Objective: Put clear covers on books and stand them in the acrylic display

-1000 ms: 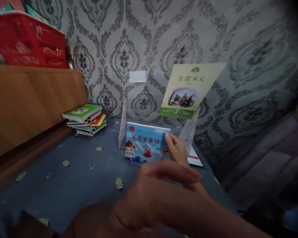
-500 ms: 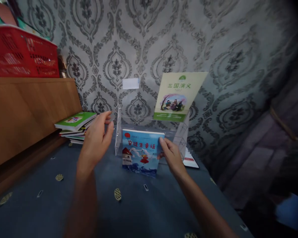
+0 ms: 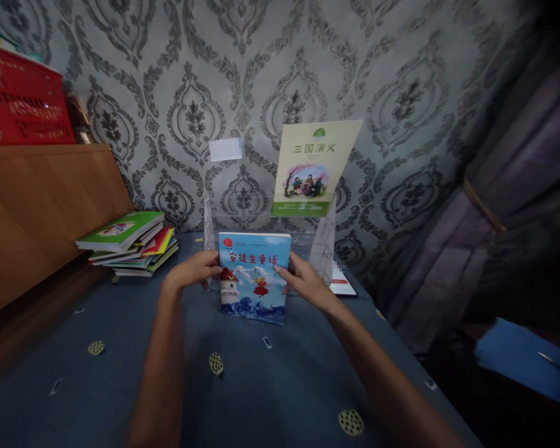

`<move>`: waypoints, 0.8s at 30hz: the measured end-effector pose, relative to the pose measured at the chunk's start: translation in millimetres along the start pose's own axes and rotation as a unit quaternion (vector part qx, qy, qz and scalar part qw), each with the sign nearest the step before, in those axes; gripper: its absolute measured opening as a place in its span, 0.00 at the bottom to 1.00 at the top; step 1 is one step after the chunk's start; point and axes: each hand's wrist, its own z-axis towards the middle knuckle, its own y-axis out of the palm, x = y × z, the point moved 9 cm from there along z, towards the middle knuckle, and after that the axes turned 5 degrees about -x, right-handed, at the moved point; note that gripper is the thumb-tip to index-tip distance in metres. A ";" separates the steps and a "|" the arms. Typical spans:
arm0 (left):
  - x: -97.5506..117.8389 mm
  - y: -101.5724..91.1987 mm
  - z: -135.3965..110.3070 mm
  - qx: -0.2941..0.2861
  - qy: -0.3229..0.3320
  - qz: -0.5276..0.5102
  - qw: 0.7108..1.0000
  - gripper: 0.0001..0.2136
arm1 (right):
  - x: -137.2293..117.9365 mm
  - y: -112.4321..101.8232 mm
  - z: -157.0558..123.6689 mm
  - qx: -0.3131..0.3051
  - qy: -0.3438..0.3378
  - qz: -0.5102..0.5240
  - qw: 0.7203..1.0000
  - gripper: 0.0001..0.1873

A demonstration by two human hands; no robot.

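Observation:
A blue picture-covered book (image 3: 254, 286) stands upright, its front cover facing me. At its left edge my left hand (image 3: 196, 269) grips it, thumb in front and fingers partly hidden behind. My right hand (image 3: 303, 280) pinches the opposite edge, thumb lying on the cover. Just behind the book is a clear plastic tiered rack (image 3: 320, 258), partly covered by it. A cream and green book (image 3: 308, 171) leans upright in the rack's upper right part. Farther left, apart from my hands, lies a pile of books (image 3: 121, 239) with a green one on top.
The table has a dark blue patterned cloth (image 3: 168, 367). A wooden cabinet (image 3: 42, 211) with a red basket (image 3: 25, 99) borders the left. A tablet-like object (image 3: 343, 283) lies right of the rack. Patterned wallpaper (image 3: 242, 68) and a tied curtain (image 3: 452, 249) stand behind.
My left hand has come down from the air beside the rack and taken hold of the book's left edge. My right hand keeps its hold. The view has shifted slightly right.

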 end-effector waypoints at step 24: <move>34.3 7.7 7.7 0.001 0.111 -0.040 0.993 0.18 | -2.8 -31.8 -3.6 0.049 -0.009 0.022 0.999 0.23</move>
